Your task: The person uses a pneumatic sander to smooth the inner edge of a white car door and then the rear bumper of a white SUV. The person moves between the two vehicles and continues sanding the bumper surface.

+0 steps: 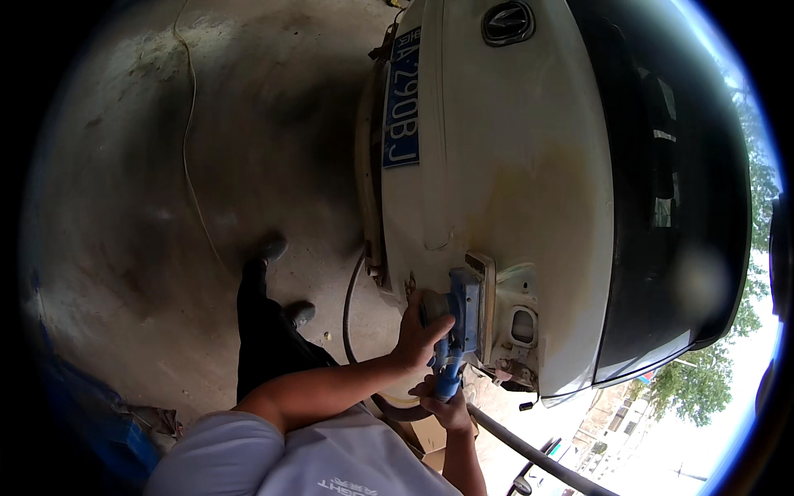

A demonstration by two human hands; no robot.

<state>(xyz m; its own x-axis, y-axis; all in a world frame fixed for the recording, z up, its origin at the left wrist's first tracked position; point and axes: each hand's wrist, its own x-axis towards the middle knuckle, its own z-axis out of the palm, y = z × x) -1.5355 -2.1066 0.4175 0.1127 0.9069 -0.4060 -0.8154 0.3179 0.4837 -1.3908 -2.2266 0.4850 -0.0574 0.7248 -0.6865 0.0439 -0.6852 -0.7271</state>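
A blue power sander (465, 310) with a flat rectangular pad is held at the rear of a white car (529, 124). Its pad is at the body panel, beside the bare lamp recess (523, 326); whether it presses on the paint cannot be made out. My left hand (420, 329) is wrapped over the sander's rounded head, thumb on top. Lower down, my right hand (447, 405) grips the handle end, its fingers partly hidden. A yellowish, dull patch (538, 186) marks the panel further up.
A thick grey hose (529, 453) runs off to the lower right from near my right hand. Another dark hose (349, 306) curves on the concrete floor, where a thin cord (192, 124) also lies. Beneath my arms stands a cardboard box (432, 434). A small connector (526, 406) dangles by the recess.
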